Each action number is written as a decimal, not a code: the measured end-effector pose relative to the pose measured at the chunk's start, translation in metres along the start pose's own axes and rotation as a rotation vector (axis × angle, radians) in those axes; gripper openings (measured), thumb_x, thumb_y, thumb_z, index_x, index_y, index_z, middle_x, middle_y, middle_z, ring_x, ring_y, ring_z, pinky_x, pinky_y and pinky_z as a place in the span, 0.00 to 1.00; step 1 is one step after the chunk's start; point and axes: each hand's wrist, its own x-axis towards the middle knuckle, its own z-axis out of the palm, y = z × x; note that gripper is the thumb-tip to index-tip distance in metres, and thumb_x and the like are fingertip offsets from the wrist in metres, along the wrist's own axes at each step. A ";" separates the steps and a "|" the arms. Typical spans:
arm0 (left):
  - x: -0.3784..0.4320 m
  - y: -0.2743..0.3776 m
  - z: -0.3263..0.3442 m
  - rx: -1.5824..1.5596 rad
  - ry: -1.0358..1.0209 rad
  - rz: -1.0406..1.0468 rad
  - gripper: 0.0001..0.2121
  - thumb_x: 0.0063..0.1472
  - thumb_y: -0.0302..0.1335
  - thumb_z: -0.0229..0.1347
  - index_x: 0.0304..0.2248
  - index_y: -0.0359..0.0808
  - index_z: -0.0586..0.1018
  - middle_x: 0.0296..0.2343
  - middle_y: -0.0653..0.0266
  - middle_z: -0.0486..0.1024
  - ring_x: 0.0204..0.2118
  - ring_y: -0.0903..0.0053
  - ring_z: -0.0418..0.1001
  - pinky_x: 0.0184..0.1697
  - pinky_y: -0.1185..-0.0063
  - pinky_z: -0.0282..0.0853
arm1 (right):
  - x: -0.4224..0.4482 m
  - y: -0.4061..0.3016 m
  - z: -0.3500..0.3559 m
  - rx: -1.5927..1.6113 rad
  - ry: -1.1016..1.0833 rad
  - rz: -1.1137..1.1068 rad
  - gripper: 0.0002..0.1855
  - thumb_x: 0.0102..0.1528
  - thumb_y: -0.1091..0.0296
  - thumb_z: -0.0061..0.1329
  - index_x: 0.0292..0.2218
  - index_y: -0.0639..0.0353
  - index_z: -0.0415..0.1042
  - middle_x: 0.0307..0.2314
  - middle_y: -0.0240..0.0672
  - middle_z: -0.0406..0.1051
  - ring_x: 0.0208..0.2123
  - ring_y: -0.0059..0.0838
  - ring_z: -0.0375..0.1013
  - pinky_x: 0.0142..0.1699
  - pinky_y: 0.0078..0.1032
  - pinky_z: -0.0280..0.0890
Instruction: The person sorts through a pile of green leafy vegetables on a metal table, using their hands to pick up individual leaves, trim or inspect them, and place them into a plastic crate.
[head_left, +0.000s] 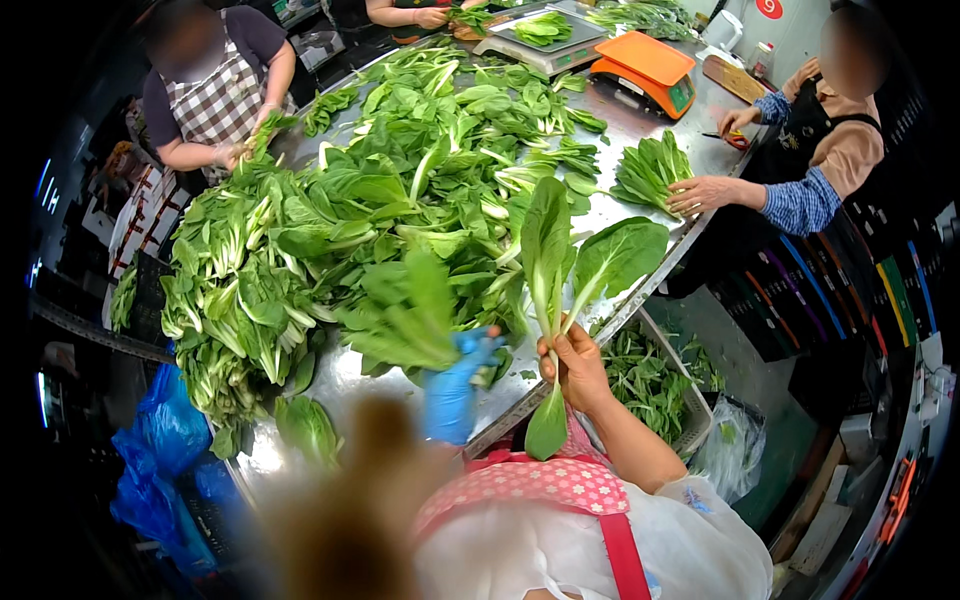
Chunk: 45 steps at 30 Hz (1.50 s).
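My left hand (452, 394), in a blue glove, grips a bunch of leafy greens (411, 315) by the stem end; motion blurs its leaves. Between the bare fingers of my right hand (579, 369) are the pale stems of a few loose green leaves (546, 247). Two of those leaves point away from me, and one hangs down over my pink flowered apron (547, 474). Both hands are at the near edge of a metal table (341, 382). Just beyond them spreads a large heap of leafy greens (420, 172). A single small head of greens (306, 427) lies at the near left.
A co-worker's hand (701, 195) rests on a bunch at the right; scissors (737, 140) are by their other hand. Another person (225, 90) handles greens at far left. An orange scale (645, 60) and a grey scale (585, 34) stand behind. Below right is a crate (697, 412) of leaves.
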 end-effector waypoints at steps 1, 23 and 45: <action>0.002 -0.006 0.006 0.077 -0.037 -0.015 0.07 0.51 0.20 0.55 0.29 0.38 0.70 0.26 0.69 0.71 0.27 0.82 0.67 0.30 0.85 0.62 | 0.000 0.000 -0.001 -0.040 -0.049 0.018 0.22 0.56 0.67 0.43 0.51 0.55 0.57 0.25 0.33 0.66 0.22 0.18 0.65 0.25 0.14 0.60; 0.025 -0.033 0.008 -0.282 -0.005 -0.147 0.11 0.48 0.13 0.54 0.26 0.42 0.69 0.23 0.75 0.67 0.26 0.85 0.67 0.30 0.87 0.62 | -0.107 -0.064 -0.170 -0.983 0.628 0.186 0.18 0.50 0.64 0.50 0.41 0.65 0.68 0.21 0.31 0.68 0.21 0.19 0.66 0.25 0.17 0.61; 0.022 -0.064 -0.029 -0.215 -0.057 -0.017 0.14 0.55 0.18 0.48 0.42 0.33 0.67 0.41 0.57 0.70 0.42 0.71 0.69 0.46 0.76 0.64 | 0.006 0.033 0.006 -0.896 0.200 -0.245 0.11 0.50 0.67 0.48 0.31 0.68 0.70 0.21 0.35 0.70 0.21 0.21 0.67 0.25 0.20 0.62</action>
